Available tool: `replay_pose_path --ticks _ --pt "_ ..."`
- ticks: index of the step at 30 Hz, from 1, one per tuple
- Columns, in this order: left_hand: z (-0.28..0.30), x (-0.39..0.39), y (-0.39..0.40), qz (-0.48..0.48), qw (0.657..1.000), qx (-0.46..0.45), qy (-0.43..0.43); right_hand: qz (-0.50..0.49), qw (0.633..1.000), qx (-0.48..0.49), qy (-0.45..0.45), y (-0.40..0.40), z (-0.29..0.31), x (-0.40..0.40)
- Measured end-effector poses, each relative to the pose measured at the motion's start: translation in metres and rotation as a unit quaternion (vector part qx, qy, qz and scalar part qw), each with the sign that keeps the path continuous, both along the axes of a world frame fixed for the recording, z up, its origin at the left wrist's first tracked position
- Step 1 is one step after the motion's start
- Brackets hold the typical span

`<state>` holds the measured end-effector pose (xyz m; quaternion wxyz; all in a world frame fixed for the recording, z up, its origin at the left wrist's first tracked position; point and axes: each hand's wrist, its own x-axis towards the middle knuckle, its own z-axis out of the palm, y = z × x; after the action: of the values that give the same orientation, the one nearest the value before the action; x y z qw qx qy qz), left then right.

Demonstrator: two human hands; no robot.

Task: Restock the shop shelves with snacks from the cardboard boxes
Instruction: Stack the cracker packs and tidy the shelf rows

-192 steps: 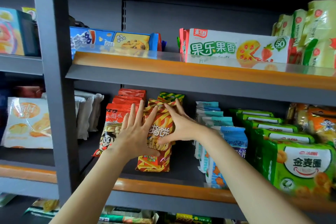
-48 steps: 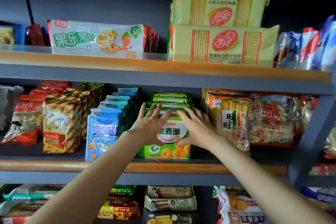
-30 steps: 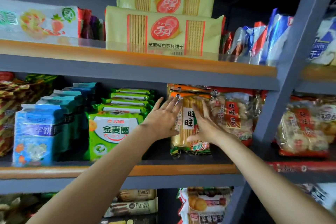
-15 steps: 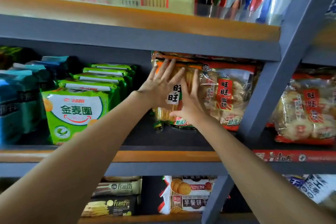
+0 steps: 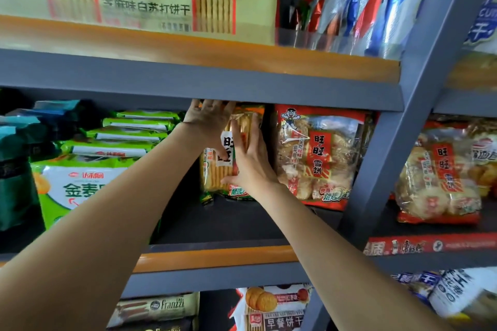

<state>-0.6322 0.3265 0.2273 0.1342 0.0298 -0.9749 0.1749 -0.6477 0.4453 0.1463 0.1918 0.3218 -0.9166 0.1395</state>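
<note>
Straightening: a yellow rice cracker pack (image 5: 228, 158) is being squared up on the middle shelf (image 5: 215, 258), judged a tidying step within restocking.
Left hand (image 5: 208, 121): it is laid against the upper left of the pack, close under the shelf above; the fingers look straight and spread rather than curled, though their tips are partly hidden by the shelf edge.
Right hand (image 5: 248, 158): it is pressed flat on the front right of the pack, fingers extended upward and slightly fanned; nothing is pinched.
Grip: none is formed; the pack is only touched by two flat hands.
Pack position: it is stood upright, far back on the shelf, between the green biscuit bags (image 5: 88, 183) on the left and the red snow-cracker bag (image 5: 320, 158) just beside it on the right.
Near strip: bare dark shelf is seen in front of the pack.
Boxes: no cardboard boxes are seen.
Risk, crushing: brittle crackers could be broken if the flat hands are pressed too hard.
Risk, toppling: the upright pack could be tipped forward once support is removed, since nothing is seen in front of it.
Risk, neighbour: the red bag could be nudged askew by a sideways push from the right hand.
</note>
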Motion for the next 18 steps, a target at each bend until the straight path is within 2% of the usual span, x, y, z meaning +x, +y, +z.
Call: replay_pose_path --ticks 10,13,18 --pt "-0.018 0.012 0.003 -0.011 0.998 0.003 0.056 -0.045 0.995 0.073 0.044 0.013 0.002 -0.002" --pt "-0.041 0.028 0.010 -0.011 0.993 0.018 0.113 -0.047 0.993 0.083 0.070 0.020 -0.002 0.001" --pt "-0.084 0.044 0.006 0.005 0.993 0.053 0.101 -0.044 0.987 0.117 0.097 0.032 -0.010 0.005"
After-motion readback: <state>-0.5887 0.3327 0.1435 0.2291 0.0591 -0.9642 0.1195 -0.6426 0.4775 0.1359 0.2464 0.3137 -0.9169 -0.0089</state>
